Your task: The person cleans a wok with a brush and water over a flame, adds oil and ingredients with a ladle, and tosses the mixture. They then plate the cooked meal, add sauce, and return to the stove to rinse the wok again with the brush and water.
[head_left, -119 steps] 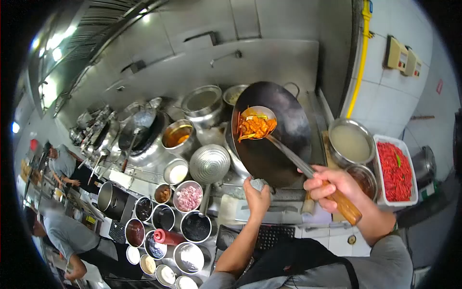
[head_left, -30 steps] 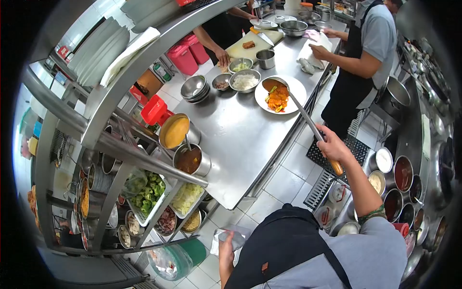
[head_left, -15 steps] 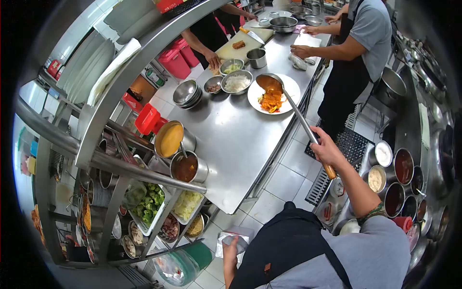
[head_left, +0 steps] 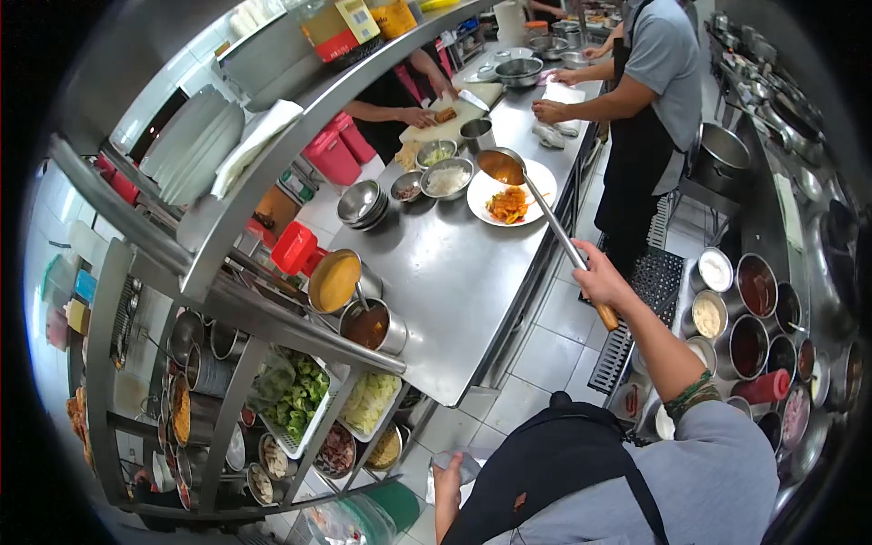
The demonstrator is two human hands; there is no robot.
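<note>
Right hand (head_left: 597, 275): grip closed round the ladle's handle near its wooden end. Ladle (head_left: 557, 226) reaches from the grip, bowl end over the rim of the white plate (head_left: 537, 216) on the table (head_left: 431, 272). Long axis slants up-left in view, bowl foremost, coated orange inside. Plate: orange-red food (head_left: 508, 205). Left hand (head_left: 447, 485), low, clutches a grey wad (head_left: 468, 467). Nearby: one pot (head_left: 335, 282) of yellow-orange liquid, another (head_left: 368, 327) of brown sauce; small bowl (head_left: 448, 179), white shreds.
</note>
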